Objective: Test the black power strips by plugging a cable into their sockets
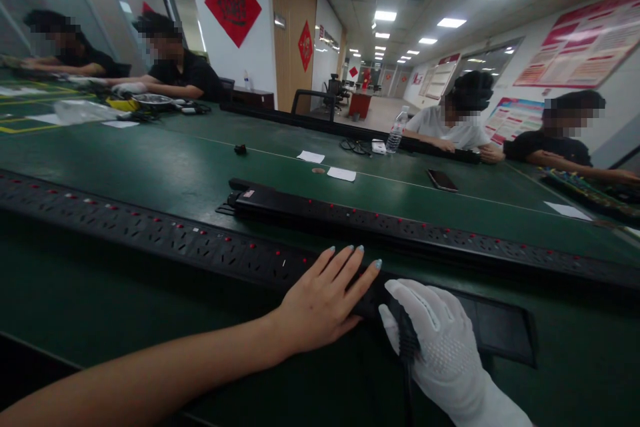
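A long black power strip (175, 240) with rows of sockets and red dots runs from the left edge towards the middle of the table. My bare left hand (327, 300) straddles its right part, fingers across the top and thumb at the near side. Close beside it, my right hand (443, 340), in a white dotted glove, is closed around a black power cable (407, 347) near the strip's end. The glove hides where the cable meets the strip. A flat black panel (503, 327) shows behind the right hand.
A second black power strip (375, 219) lies just beyond. Farther off are white paper slips (341, 174), a phone (442, 180), a water bottle (398, 129) and a small black piece (241, 149). Several people sit around the green table (165, 153).
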`<state>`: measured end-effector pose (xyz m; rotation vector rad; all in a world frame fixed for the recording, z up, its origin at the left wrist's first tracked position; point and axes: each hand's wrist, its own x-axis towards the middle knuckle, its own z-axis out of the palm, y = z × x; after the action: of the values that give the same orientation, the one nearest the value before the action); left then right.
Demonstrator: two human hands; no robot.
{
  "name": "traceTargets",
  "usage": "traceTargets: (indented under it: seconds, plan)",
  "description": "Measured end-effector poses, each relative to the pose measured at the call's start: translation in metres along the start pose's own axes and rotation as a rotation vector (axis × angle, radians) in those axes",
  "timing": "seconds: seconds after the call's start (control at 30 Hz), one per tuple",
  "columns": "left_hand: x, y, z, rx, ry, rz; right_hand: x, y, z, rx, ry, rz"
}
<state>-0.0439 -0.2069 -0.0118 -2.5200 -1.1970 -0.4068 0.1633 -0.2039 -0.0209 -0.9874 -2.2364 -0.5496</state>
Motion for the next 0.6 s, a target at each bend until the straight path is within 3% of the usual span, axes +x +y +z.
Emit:
traceTargets:
  seconds: [0.6]
  plan:
    - [0.0004,-0.0003,-0.0002,-0.008,0.018,0.002,0.0030,-0.0036,-0.0008,0.015,0.003,0.032]
